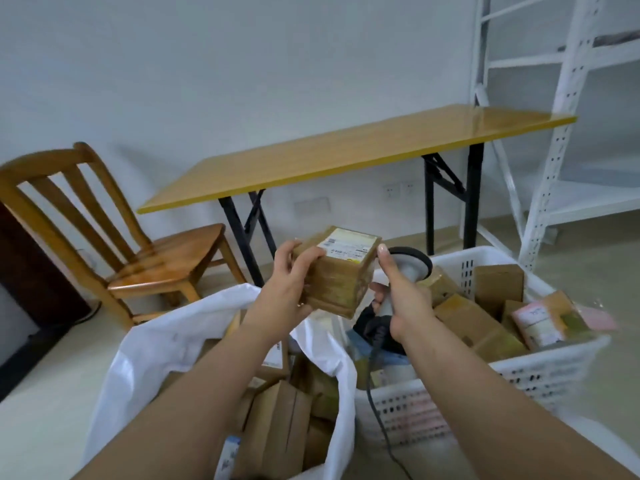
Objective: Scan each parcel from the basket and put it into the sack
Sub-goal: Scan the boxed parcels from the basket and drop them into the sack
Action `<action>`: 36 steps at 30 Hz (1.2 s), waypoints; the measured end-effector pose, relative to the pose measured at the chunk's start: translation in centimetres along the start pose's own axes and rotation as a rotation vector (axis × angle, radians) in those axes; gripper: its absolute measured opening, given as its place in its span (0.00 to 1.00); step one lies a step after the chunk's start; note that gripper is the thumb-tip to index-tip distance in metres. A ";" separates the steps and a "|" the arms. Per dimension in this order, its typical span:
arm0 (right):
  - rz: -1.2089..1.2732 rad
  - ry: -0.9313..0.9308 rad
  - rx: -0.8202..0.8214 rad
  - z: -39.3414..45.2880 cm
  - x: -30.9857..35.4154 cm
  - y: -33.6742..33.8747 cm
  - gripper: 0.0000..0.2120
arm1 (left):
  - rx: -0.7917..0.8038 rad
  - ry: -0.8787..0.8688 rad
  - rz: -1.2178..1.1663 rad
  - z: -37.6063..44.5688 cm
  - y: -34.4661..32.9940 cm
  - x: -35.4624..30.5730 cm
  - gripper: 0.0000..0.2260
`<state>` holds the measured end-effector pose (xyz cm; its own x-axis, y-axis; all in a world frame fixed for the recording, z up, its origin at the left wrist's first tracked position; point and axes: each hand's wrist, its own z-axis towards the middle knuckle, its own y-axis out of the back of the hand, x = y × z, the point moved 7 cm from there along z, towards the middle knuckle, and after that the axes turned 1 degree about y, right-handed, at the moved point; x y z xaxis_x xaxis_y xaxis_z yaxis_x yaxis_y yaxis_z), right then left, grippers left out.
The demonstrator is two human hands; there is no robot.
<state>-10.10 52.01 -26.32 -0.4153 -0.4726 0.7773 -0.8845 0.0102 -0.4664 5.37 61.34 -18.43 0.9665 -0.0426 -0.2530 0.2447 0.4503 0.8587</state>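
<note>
Parcel (337, 271) in my left hand (291, 282): brown cardboard wrapped in glossy clear tape, a matt paper label on top; scanner (408, 268) in my right hand (403, 299), just right of the parcel: smooth grey plastic; basket (540, 372), right of the parcel: white perforated plastic; sack (166, 344) below it: thin white woven plastic, faintly shiny; table (346, 150) behind: glossy wood-grain top, black metal legs.
</note>
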 end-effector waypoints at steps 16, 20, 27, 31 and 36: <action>-0.192 0.333 0.286 -8.8 6.5 -4.1 0.16 | 0.202 0.683 -1.343 -5.3 4.2 -0.4 0.21; -0.281 0.319 0.286 -9.7 7.4 -4.4 0.23 | -0.071 0.742 -1.301 -5.9 4.9 1.9 0.24; -0.646 0.209 0.513 -13.2 6.1 -7.5 0.26 | -0.470 0.887 -1.109 -10.3 6.7 7.1 0.31; -0.705 0.188 0.625 -15.3 4.9 -8.9 0.26 | -0.582 0.946 -1.073 -12.8 7.4 9.4 0.29; -0.789 0.174 0.694 -17.4 3.9 -10.3 0.22 | -0.624 1.025 -0.982 -14.9 8.6 11.3 0.29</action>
<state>-6.34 65.34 -11.14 0.1500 0.0067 0.9887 -0.6247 -0.7744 0.1000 17.24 78.00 -20.49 -0.0780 -0.0436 -0.9960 0.4067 0.9107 -0.0717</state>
